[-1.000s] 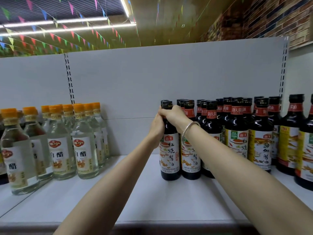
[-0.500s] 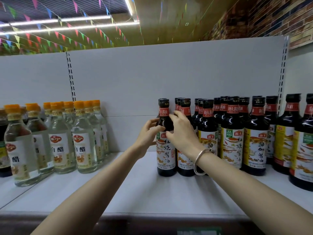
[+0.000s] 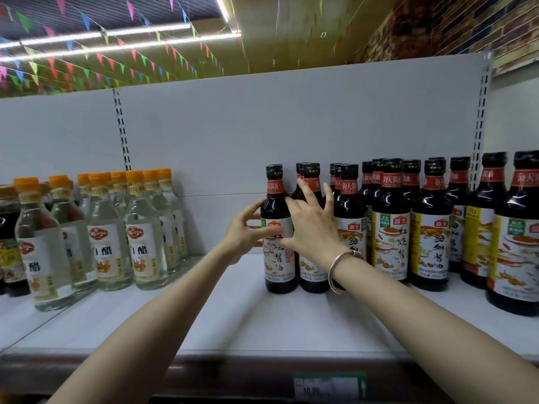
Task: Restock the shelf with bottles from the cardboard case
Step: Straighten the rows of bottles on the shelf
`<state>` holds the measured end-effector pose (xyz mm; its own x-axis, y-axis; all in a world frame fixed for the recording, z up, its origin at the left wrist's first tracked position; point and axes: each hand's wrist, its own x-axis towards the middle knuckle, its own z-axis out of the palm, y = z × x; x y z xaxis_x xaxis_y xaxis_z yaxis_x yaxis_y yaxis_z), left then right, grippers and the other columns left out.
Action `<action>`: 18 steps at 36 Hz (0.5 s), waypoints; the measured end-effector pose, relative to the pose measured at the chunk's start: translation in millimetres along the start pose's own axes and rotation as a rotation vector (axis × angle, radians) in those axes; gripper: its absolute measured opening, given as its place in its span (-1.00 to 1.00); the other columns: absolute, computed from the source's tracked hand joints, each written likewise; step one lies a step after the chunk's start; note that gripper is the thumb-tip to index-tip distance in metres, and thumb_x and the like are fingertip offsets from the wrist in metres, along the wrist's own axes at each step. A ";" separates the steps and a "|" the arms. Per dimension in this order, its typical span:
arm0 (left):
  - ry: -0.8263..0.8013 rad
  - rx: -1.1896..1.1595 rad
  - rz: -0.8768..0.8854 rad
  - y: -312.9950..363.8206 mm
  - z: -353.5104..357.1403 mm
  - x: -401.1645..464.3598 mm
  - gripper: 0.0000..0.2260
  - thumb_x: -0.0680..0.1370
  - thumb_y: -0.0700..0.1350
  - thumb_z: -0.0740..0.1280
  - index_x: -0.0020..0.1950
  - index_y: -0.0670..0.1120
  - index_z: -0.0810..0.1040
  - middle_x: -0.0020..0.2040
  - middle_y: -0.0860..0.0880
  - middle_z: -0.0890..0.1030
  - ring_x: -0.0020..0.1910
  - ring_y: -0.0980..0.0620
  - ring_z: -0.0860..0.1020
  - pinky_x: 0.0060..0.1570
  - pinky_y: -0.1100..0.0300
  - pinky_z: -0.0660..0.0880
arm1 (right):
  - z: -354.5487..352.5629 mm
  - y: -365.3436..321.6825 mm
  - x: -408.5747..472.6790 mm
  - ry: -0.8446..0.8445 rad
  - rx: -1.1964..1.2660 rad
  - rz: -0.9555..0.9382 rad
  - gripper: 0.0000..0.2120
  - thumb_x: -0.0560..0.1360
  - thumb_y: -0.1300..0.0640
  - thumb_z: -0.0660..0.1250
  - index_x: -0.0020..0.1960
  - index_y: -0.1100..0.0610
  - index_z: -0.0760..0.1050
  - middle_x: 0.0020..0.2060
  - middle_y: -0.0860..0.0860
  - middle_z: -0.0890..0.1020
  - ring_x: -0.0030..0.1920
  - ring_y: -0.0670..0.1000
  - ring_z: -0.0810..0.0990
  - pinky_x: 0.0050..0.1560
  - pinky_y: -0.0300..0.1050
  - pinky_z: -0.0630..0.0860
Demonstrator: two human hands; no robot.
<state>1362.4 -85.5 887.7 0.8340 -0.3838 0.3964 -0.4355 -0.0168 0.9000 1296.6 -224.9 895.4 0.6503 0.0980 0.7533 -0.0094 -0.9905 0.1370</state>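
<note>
Step in hand: judged to be squaring up the leftmost soy sauce bottle [image 3: 278,237] at the end of the dark row on the shelf [image 3: 262,322]; bottle stands upright, base on the shelf.
Left hand [image 3: 243,237]: fingers loosely curved round the bottle's left side at label height, tips touching or just off the glass; not a firm grip.
Right hand [image 3: 312,228]: fingers spread and straight, palm laid across the front of this bottle and its right-hand neighbour [image 3: 312,269]; holds nothing.
Bottle position: touching, or just beside, the neighbour; label faces front.
Technique note: steady low on the body, not the neck; slide, don't lift; turn until the label lines up with the row.
Risk: the bracelet [image 3: 339,265] and forearm pass close to the front bottles; withdraw straight back.
Gap: bare shelf between this row and the white vinegar bottles [image 3: 143,243], room for further bottles.
Cardboard case: not in view.
</note>
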 end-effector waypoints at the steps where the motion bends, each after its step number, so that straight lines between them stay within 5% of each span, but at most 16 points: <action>1: -0.009 0.001 -0.005 0.0 -1.2 0.6 -0.34 0.41 -0.29 0.47 0.44 0.06 0.35 0.19 -0.13 0.51 0.03 -0.10 0.62 0.01 -0.09 0.59 | 0.5 -0.3 0.3 0.008 -0.002 -0.002 -0.28 0.36 -0.30 0.35 0.36 0.11 0.35 0.34 -0.02 0.46 0.54 0.00 -0.05 0.38 0.15 -0.43; 14: -0.051 -0.011 -0.025 -0.7 -2.9 -1.0 -0.34 0.46 -0.27 0.43 0.47 0.10 0.28 0.19 -0.06 0.50 0.01 0.00 0.62 -0.08 0.10 0.60 | 2.6 3.3 -1.7 0.041 0.042 -0.032 -0.23 0.38 -0.26 0.35 0.43 0.14 0.27 0.34 0.00 0.46 0.53 0.01 0.02 0.43 0.10 -0.36; 18: -0.027 0.037 -0.010 -0.5 -1.2 -3.7 -0.28 0.41 -0.28 0.47 0.47 0.11 0.28 0.20 -0.04 0.50 0.06 -0.06 0.61 0.05 -0.06 0.58 | 2.7 7.0 -3.7 0.021 0.046 -0.057 -0.19 0.40 -0.21 0.35 0.49 0.16 0.18 0.37 0.01 0.43 0.53 0.02 0.02 0.43 0.10 -0.34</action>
<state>1359.9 -83.0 886.0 0.8291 -0.4080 0.3823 -0.4402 -0.0547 0.8962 1296.2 -232.4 891.9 0.6325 0.1557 0.7588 0.0621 -0.9866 0.1507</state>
